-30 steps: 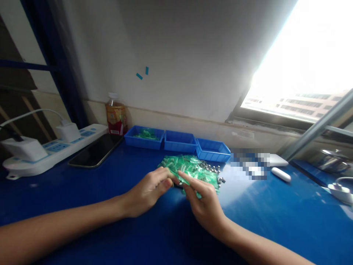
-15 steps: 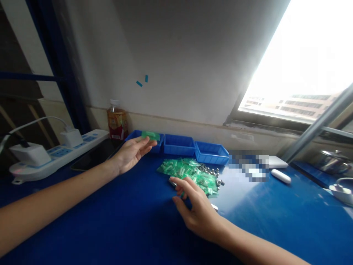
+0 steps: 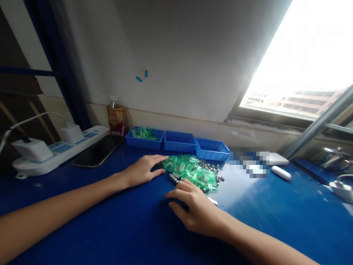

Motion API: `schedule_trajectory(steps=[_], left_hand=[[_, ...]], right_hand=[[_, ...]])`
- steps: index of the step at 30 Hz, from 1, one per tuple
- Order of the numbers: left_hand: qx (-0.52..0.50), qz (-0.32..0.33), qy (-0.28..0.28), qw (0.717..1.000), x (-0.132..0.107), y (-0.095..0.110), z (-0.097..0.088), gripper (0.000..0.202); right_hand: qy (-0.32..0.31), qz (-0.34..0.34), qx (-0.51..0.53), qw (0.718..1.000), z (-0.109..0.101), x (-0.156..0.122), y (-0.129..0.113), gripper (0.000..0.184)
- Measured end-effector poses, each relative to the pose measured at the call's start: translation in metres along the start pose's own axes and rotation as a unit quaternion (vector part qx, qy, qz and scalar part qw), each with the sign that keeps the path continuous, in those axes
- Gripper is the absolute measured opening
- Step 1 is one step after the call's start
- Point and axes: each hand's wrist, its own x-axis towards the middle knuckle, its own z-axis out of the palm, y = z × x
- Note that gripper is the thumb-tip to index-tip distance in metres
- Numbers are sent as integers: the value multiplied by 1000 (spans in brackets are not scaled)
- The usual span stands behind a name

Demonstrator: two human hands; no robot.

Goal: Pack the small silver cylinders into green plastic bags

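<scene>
A pile of small green plastic bags (image 3: 193, 170) lies on the blue table (image 3: 110, 217), with several small metal parts (image 3: 211, 168) at its far right edge. My left hand (image 3: 143, 170) rests flat and open, fingertips touching the pile's left edge. My right hand (image 3: 193, 209) lies palm down just in front of the pile, fingers loosely curled and apart, holding nothing that I can see. A small metal piece (image 3: 173, 178) lies between the two hands. Three blue bins stand behind the pile; the left bin (image 3: 145, 137) holds green bags.
The middle bin (image 3: 179, 140) and right bin (image 3: 212, 149) sit along the wall. A bottle (image 3: 117, 117), a phone (image 3: 97, 151) and a white power strip (image 3: 55, 149) with chargers stand at the left. White objects (image 3: 280, 172) lie at the right under the window.
My left hand went to the left bin with a green bag, left it there and came back to the pile's left edge. My right hand drew back slightly toward me.
</scene>
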Motion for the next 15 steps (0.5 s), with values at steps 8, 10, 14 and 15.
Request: schedule_trajectory(steps=[8, 10, 14, 15], left_hand=[[-129, -118, 123, 977, -4, 17, -10, 29], [-204, -126, 143, 960, -7, 30, -12, 26], [-211, 68, 122, 968, -16, 50, -11, 13], [-191, 128, 111, 967, -18, 52, -10, 10]], right_hand=[[7, 1, 10, 1000, 0, -1, 1, 20], [21, 8, 46, 999, -2, -1, 1, 22], [123, 60, 174, 975, -5, -2, 2, 39], [153, 75, 187, 967, -4, -1, 2, 41]])
